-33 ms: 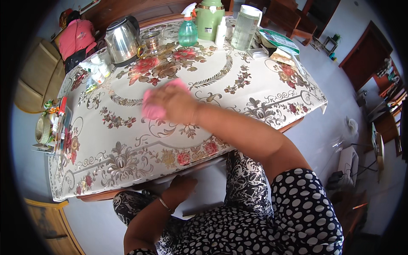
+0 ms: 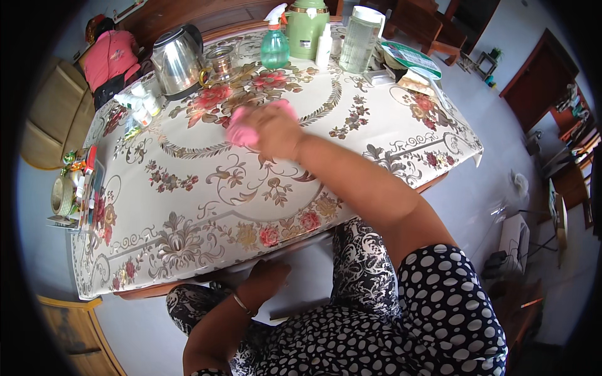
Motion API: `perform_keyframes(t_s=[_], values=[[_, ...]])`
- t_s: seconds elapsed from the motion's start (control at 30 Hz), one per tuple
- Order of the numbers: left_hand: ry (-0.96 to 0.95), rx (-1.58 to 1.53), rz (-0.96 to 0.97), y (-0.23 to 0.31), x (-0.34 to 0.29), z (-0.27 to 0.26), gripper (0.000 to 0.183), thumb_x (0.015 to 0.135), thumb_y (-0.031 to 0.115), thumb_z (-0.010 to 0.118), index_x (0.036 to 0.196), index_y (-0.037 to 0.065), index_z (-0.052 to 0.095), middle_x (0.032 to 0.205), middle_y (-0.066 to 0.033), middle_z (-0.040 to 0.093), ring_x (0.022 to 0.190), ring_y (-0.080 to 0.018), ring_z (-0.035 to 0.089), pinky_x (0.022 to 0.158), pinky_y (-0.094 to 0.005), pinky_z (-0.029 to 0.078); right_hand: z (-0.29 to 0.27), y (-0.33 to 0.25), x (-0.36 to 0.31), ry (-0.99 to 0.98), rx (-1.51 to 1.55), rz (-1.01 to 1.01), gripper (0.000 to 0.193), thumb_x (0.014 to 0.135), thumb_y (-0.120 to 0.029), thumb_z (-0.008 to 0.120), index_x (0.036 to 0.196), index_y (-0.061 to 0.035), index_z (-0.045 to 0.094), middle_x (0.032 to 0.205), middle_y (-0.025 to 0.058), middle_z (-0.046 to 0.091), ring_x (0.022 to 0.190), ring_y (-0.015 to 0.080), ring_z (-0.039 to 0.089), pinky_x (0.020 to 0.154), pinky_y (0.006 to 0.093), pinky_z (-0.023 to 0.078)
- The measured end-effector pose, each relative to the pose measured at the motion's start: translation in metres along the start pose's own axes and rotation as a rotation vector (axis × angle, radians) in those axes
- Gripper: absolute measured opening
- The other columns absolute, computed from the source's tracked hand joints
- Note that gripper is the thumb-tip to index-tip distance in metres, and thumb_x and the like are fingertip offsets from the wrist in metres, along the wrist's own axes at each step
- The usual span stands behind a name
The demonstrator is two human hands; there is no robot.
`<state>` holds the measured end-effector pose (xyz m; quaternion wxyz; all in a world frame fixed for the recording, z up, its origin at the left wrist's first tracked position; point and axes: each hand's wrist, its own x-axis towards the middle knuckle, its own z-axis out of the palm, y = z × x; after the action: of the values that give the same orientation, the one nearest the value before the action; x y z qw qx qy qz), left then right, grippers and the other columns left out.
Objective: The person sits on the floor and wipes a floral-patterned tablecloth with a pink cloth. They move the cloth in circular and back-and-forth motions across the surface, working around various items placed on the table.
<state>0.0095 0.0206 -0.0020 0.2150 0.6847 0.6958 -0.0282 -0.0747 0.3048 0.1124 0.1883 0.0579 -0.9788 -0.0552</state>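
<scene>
My right hand (image 2: 276, 130) is closed on a pink cloth (image 2: 243, 130), pressing it against the flowered tablecloth (image 2: 207, 172) near the middle of the table. The hand is slightly blurred, and the cloth bulges out on both sides of the fingers. Below the table's front edge, over my lap, my left hand (image 2: 269, 277) rests in shadow with its fingers curled in; nothing shows in it. Beyond the cloth stand a steel kettle (image 2: 177, 61) and a green spray bottle (image 2: 274, 47).
At the back are a glass pot (image 2: 221, 61), a green thermos flask (image 2: 306, 31), a white bottle (image 2: 323, 49) and a clear lidded jug (image 2: 360, 42). Small white bottles (image 2: 145, 103) sit back left, an organizer (image 2: 81, 194) at the left edge. A person (image 2: 111, 59) in pink is beyond.
My right hand and the pink cloth have slid away from me and a little to the right across the tablecloth. The left hand stays where it was.
</scene>
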Motion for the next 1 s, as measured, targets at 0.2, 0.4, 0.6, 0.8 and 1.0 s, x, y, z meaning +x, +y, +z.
perform_keyframes(t_s=[0.2,0.4,0.6,0.8,1.0], values=[[0.020,0.050,-0.012,-0.002,-0.004,-0.001,0.037,0.075,0.028,0.071,0.103,0.008,0.058,0.092,-0.0104,0.064,0.085,-0.0285,0.063,0.075,-0.0420,0.049,-0.011,0.110,-0.033,-0.063,0.024,0.633,0.053,0.088,-0.042,0.049,0.132,-0.0114,0.047,0.135,0.0096,0.047,0.126,0.0262,0.042,0.105,0.0392,0.030],[-0.001,0.049,0.013,0.000,-0.001,-0.008,0.035,0.076,0.029,0.070,0.101,0.008,0.058,0.090,-0.0101,0.063,0.084,-0.0275,0.063,0.073,-0.0409,0.049,-0.032,0.136,-0.093,-0.055,-0.047,0.728,0.051,0.087,-0.040,0.051,0.131,-0.0143,0.048,0.137,0.0055,0.046,0.125,0.0252,0.042,0.104,0.0387,0.031],[-0.113,0.046,0.010,0.005,0.007,-0.003,0.036,0.077,0.030,0.069,0.103,0.008,0.059,0.090,-0.0107,0.064,0.087,-0.0281,0.063,0.073,-0.0414,0.050,-0.055,0.164,-0.171,0.026,-0.043,0.680,0.049,0.087,-0.037,0.054,0.130,-0.0142,0.049,0.135,0.0099,0.049,0.122,0.0300,0.045,0.104,0.0426,0.032],[-0.159,0.055,0.009,0.004,0.017,0.005,0.038,0.077,0.031,0.069,0.104,0.007,0.059,0.090,-0.0123,0.064,0.083,-0.0294,0.064,0.072,-0.0424,0.051,-0.068,0.205,-0.223,-0.007,-0.187,0.863,0.048,0.088,-0.040,0.050,0.128,-0.0139,0.050,0.133,0.0068,0.050,0.123,0.0256,0.045,0.104,0.0393,0.030],[-0.123,0.059,0.033,0.004,0.022,0.010,0.034,0.076,0.032,0.071,0.096,0.008,0.059,0.083,-0.0104,0.062,0.077,-0.0281,0.063,0.067,-0.0427,0.049,-0.080,0.239,-0.268,-0.029,-0.198,1.003,0.051,0.085,-0.044,0.052,0.131,-0.0206,0.048,0.133,0.0064,0.050,0.127,0.0251,0.042,0.105,0.0432,0.028]])
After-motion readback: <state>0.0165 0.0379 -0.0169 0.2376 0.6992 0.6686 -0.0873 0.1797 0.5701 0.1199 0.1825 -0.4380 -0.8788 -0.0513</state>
